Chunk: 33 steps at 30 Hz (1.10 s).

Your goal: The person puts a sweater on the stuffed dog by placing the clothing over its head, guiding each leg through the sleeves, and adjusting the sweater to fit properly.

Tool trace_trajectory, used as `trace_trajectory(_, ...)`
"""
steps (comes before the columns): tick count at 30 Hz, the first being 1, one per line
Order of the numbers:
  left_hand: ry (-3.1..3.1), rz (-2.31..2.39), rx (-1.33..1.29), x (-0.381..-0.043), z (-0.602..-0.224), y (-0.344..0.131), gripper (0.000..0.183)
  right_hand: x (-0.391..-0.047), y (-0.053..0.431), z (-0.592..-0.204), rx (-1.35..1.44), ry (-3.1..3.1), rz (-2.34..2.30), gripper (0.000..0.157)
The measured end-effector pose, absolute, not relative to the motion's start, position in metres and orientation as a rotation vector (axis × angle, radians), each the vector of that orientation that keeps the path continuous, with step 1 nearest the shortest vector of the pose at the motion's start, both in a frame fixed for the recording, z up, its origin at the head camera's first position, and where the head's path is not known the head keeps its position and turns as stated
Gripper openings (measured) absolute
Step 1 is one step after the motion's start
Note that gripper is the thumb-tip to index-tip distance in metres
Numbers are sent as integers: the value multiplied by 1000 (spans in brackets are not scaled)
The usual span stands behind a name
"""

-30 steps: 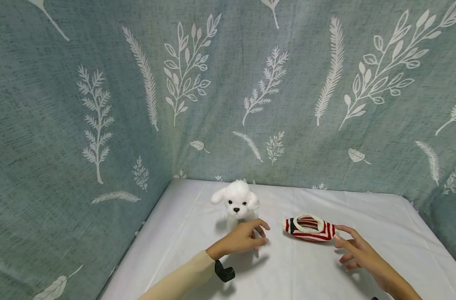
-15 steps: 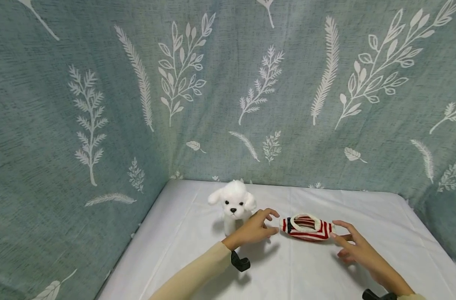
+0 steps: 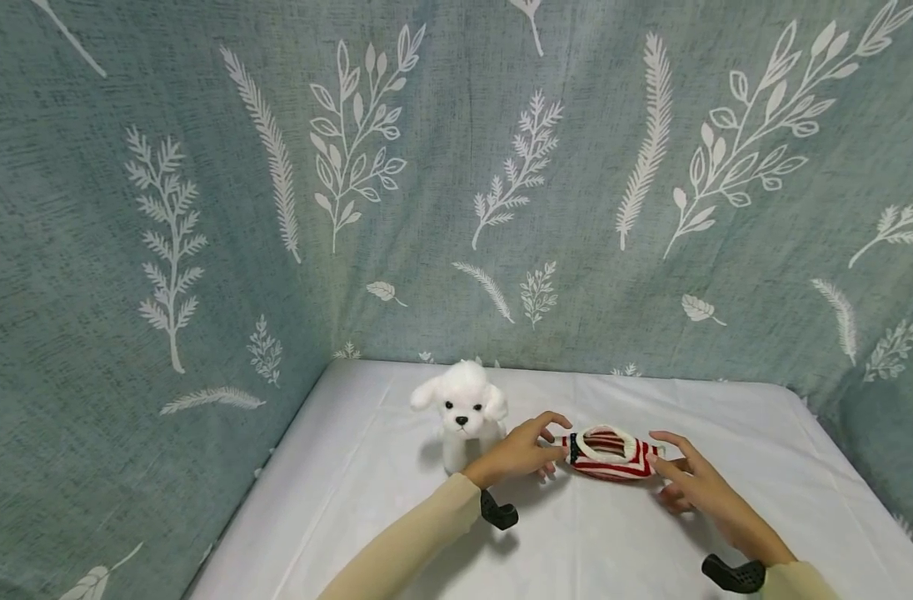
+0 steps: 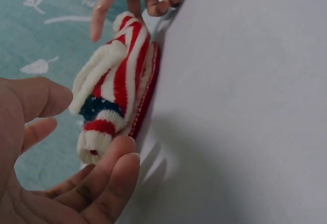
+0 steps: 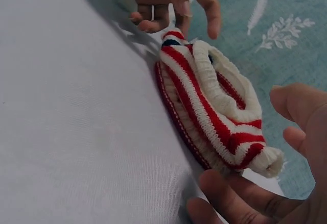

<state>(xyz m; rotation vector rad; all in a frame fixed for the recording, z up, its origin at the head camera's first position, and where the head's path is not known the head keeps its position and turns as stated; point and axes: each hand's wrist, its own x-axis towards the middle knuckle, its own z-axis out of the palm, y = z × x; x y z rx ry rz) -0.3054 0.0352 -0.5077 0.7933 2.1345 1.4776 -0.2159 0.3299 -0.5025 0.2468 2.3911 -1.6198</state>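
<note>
Striped sweater [image 3: 610, 468] lies on the white-covered bench [image 3: 599, 542], right of lower center in the head view. Left hand [image 3: 527, 450] and right hand [image 3: 700, 483] flank its sleeve ends [image 4: 96, 145], each grip wide, thumb and fingers parted, holding nothing. Matching light pinches would likely keep the neck opening [image 3: 606, 443] facing upward.

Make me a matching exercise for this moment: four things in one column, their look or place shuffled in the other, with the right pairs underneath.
1. toy dog
2. knitted garment
3. left hand
4. right hand

A. by the garment's end farther from the dog
B. white and dark-eyed
C. by the garment's end nearer the dog
D. red-and-white striped

Pairs: 1-B; 2-D; 3-C; 4-A
</note>
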Motion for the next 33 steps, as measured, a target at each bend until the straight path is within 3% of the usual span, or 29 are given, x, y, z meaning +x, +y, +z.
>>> trace_trajectory(8, 2122, 1490, 775, -311, -512, 44, 38, -229, 326, -509, 278, 2390, -1625, 76)
trace_trajectory(33, 1924, 1675, 687, -315, -521, 60, 37, -240, 322, -518, 203, 2275, -1776, 59)
